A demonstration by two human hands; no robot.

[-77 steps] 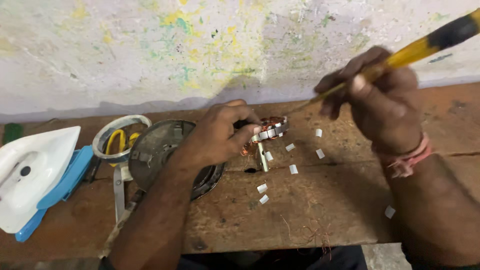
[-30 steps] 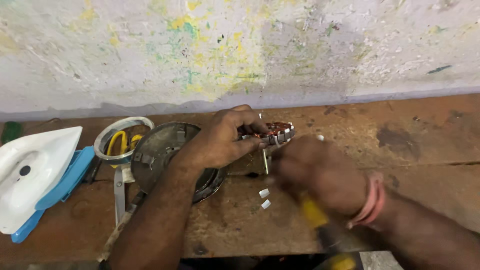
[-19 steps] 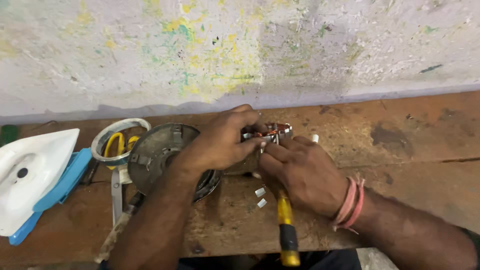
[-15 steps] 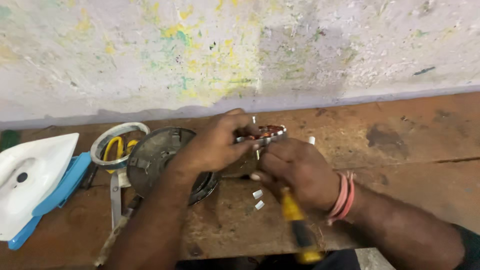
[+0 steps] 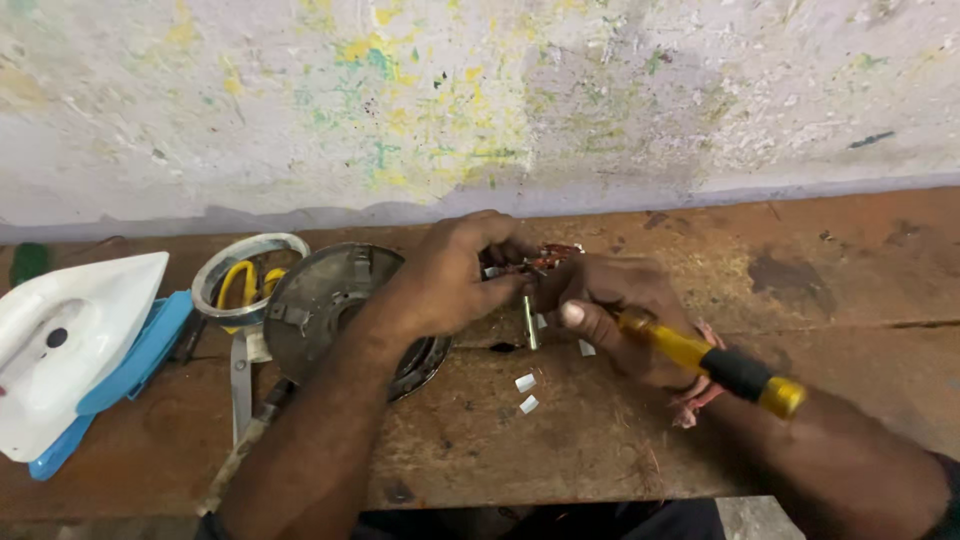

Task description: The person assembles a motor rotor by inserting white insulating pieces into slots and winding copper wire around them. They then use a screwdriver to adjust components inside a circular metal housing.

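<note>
Watching this feed from my desk and the bit that worries me is how tight it all is. The left hand (image 5: 450, 285) is curled around a small copper-wound part (image 5: 545, 260), pinching it shut against the wooden bench (image 5: 850, 290) a little back from the middle, close to the rear edge by the wall. The right hand (image 5: 610, 305) is closed around a yellow-handled tool (image 5: 705, 360), handle pointing out toward the front right, working end buried between the two hands. I can't see the tip at all.

My guess at what goes sideways: if the tip slips off the part, it goes straight into the left fingers, since they're touching or nearly touching the spot. Pushing hard could also nick the copper windings, or make the part skid because only fingers are pinning it. The little white slips (image 5: 525, 392) lying loose toward the front edge could get brushed off the bench by a wrist.

The part itself looks small, reddish copper with a bit of bare metal, mostly hidden by fingers. A thin metal pin or blade seems to stick down from it, hard to tell which.

The round grey metal housing (image 5: 320, 300) sits just left of the left wrist, and the white and blue iron (image 5: 75, 350) sits at the left end.
</note>
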